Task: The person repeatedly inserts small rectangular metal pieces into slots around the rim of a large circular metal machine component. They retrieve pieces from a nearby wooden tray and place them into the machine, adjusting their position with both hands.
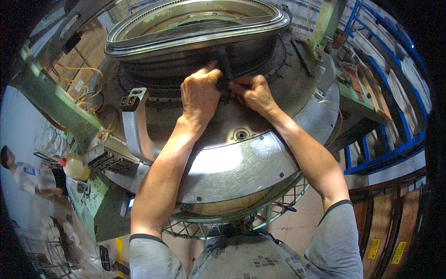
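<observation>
1. Head view: left hand and right hand are hovering near the dark strip, neither clearly nearer.
2. It is running from between their fingertips up toward the rim.
3. Fingers are lying curled; whether pinching, I cannot tell.

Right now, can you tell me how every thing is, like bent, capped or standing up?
Left hand: fingers curled; grip unclear
Right hand: fingers bent; grip unclear
Dark cylinder: metal-rimmed on top
Curved metal plate: screwed down, scratched
Red-capped jug: capped
Blue rack: loaded
</observation>
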A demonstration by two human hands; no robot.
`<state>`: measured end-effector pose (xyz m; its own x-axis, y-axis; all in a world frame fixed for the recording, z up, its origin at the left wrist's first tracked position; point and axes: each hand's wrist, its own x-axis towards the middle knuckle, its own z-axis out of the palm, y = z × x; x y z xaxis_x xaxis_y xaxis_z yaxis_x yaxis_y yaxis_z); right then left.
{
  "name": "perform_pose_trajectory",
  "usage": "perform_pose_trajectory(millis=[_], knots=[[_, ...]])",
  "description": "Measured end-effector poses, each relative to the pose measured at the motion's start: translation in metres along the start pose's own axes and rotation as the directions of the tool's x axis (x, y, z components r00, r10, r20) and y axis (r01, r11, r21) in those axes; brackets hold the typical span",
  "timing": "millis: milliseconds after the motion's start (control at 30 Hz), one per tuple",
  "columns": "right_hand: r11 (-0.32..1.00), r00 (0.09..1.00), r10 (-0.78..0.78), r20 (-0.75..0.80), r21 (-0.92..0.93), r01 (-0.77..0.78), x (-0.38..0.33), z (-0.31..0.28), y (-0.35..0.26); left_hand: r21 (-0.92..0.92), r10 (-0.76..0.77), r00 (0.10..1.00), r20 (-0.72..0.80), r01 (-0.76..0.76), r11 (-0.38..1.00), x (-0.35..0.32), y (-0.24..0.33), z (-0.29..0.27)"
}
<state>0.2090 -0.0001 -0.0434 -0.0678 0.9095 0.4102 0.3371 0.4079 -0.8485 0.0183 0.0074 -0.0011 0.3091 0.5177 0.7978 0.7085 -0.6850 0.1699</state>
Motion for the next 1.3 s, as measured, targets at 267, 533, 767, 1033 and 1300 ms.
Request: perform_pose_trajectory(millis=[267, 533, 767, 1033, 1300], knots=[[1.0, 1.0, -0.015, 0.004, 0.013, 0.015, -0.0023, -0.0001, -0.0058, -0.069, 0.018, 1.0, -0.026, -0.019, 0.997, 0.0007, 0.0031, -0.0008], [1.0, 1.0, 0.003, 0.002, 0.006, -0.003, -0.0023, -0.0006, -0.0033, -0.02, 0.021, 0.999, 0.05, -0.02, 1.0, 0.0001, 0.0039, -0.0031], [0.999, 1.0, 0.009, -0.019, -0.052, -0.01, -0.0011, -0.0002, -0.0006, -0.03, 0.02, 0.998, 0.063, -0.018, 0.999, -0.0002, 0.0022, -0.0005], [0.997, 1.0, 0.008, -0.023, -0.075, -0.01, -0.0013, -0.0002, 0.0001, -0.045, 0.041, 0.998, 0.057, -0.039, 0.998, -0.0009, 0.0001, 0.0026], [0.994, 0.999, -0.036, -0.03, -0.105, 0.033, -0.0001, -0.0005, 0.0, -0.033, 0.039, 0.998, 0.042, -0.037, 0.999, -0.0003, 0.0023, 0.0023]])
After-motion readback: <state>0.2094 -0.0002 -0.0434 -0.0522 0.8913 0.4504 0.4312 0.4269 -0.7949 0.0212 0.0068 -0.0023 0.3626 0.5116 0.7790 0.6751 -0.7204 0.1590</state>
